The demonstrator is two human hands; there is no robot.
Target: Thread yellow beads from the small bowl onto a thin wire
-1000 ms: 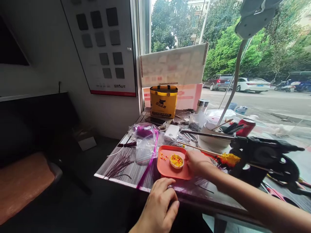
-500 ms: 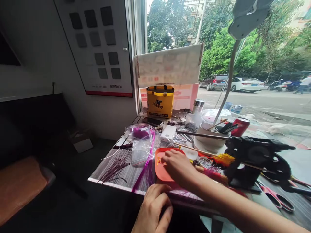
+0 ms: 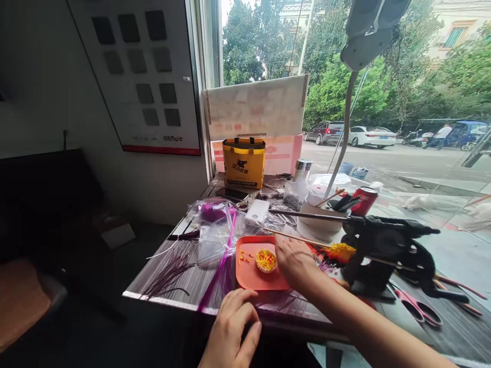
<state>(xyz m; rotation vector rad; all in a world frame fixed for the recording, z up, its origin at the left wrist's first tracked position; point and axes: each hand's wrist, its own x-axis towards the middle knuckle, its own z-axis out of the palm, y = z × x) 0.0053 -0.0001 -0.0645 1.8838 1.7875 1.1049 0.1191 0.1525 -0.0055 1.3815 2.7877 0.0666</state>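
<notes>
**Small bowl on orange tray: light, likely to spill; grip at rim advised**

The pale round bowl (image 3: 266,271) stood upright on the orange tray (image 3: 255,282), near the front of the desk (image 3: 468,332). It was judged light and rigid, likely to slide on the tray's smooth-looking floor. Its yellow and red pieces (image 3: 266,259) appeared thin, soft and easily scattered by a knock. The rim, pinched level from opposite sides, offered the best hold; the tray was better taken by its raised lip.

The bowl was shallow, filled near its brim. Several loose pieces (image 3: 243,256) lay on the tray to its left. The tray was a rounded rectangle.

The right hand (image 3: 294,259) was over the tray's right side, just beside the bowl; whether its fingers held anything could not be told. The left hand (image 3: 233,323), in front of the tray, had loosely curved, parted fingers and appeared empty.
</notes>
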